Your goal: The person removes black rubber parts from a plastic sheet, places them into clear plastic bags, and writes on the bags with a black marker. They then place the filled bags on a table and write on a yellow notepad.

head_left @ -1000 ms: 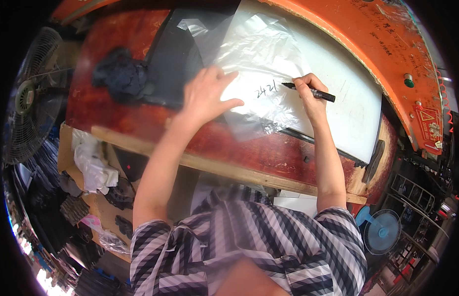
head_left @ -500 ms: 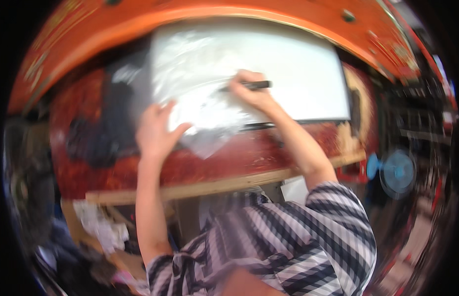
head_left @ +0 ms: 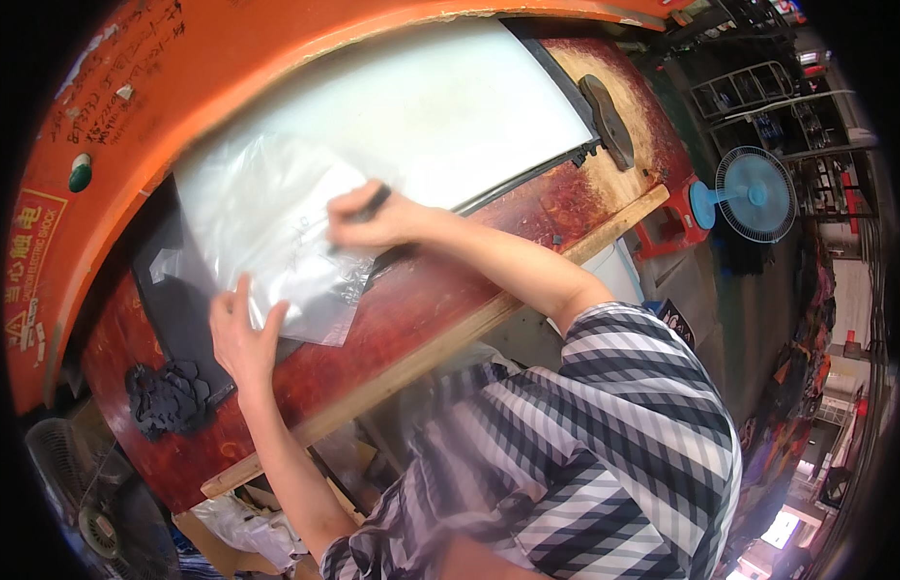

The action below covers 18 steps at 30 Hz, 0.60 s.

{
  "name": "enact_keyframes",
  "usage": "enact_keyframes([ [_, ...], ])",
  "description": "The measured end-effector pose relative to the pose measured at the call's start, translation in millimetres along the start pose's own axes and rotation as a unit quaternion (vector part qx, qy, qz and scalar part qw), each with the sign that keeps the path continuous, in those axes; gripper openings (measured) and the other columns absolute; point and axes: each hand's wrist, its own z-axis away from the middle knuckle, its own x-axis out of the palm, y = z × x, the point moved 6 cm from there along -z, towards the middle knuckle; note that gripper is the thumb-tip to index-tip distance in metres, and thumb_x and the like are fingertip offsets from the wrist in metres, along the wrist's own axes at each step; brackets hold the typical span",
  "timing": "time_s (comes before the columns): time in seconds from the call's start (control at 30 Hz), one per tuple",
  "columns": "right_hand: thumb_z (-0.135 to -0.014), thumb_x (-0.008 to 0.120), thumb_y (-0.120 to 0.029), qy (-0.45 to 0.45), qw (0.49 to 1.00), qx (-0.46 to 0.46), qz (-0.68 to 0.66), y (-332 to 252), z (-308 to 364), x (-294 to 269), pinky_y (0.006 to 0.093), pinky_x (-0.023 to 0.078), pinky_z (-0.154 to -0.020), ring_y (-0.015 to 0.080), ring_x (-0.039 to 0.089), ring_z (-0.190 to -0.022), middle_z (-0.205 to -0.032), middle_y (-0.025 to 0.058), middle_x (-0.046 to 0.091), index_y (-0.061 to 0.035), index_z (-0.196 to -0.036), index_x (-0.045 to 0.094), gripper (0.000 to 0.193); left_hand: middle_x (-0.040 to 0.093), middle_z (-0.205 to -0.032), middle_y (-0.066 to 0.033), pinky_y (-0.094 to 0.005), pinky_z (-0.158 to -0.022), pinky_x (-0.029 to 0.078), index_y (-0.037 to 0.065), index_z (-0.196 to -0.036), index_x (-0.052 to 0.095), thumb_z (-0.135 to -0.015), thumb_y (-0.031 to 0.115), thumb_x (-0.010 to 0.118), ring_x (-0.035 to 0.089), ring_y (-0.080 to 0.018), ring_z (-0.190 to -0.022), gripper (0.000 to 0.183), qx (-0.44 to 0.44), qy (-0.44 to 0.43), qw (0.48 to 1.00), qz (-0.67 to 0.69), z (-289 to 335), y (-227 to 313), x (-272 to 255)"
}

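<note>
right hand (head_left: pixel 373 220) closed on marker (head_left: pixel 375 203) — over plastic bag (head_left: pixel 266 222)

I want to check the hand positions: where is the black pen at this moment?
In the head view, the black pen is in the right hand, left of centre, over the clear plastic bag.

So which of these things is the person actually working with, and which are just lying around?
In use:
- clear plastic bag, pinned flat by the left hand
- black marker, gripped in the right hand over the bag
- white board under the bag

Lying about:
- pile of dark cut pieces on the red worktop
- blue fan
- grey fan
</note>
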Motion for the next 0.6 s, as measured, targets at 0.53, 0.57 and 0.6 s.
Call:
enact_keyframes([
  [0.53, -0.073, 0.059, -0.017, 0.022, 0.998, -0.022, 0.055, -2, 3, -9, 0.0307, 0.038, -0.050, 0.0147, 0.042, -0.051, -0.052, 0.0076, 0.045, -0.0026, -0.062, 0.050, 0.020, 0.053, -0.100, -0.0101, -0.0390, -0.078, 0.046, 0.014, -0.119, 0.060, -0.067, 0.036, 0.077, 0.054, -0.0288, -0.093, 0.059, 0.011, 0.005, 1.000, 0.021, -1, 0, -1],
  [0.57, -0.073, 0.059, -0.016, 0.052, 0.995, -0.041, 0.069, -6, 4, -10, 0.0303, 0.038, -0.051, 0.0137, 0.043, -0.052, -0.053, 0.0071, 0.045, -0.0026, -0.062, 0.050, 0.020, 0.053, -0.100, -0.0102, -0.0391, -0.078, 0.045, 0.014, -0.120, 0.060, -0.067, 0.036, 0.077, 0.054, -0.0289, -0.093, 0.060, 0.001, -0.002, 1.000, 0.014, 1, -3, -1],
  [0.6, -0.074, 0.060, -0.016, 0.100, 0.990, -0.054, 0.080, -10, 5, -15, 0.0299, 0.038, -0.051, 0.0128, 0.043, -0.053, -0.053, 0.0066, 0.046, -0.0026, -0.062, 0.051, 0.020, 0.053, -0.101, -0.0103, -0.0392, -0.079, 0.045, 0.014, -0.120, 0.059, -0.067, 0.036, 0.077, 0.054, -0.0290, -0.093, 0.060, 0.003, -0.002, 1.000, 0.015, 0, -4, 0],
])
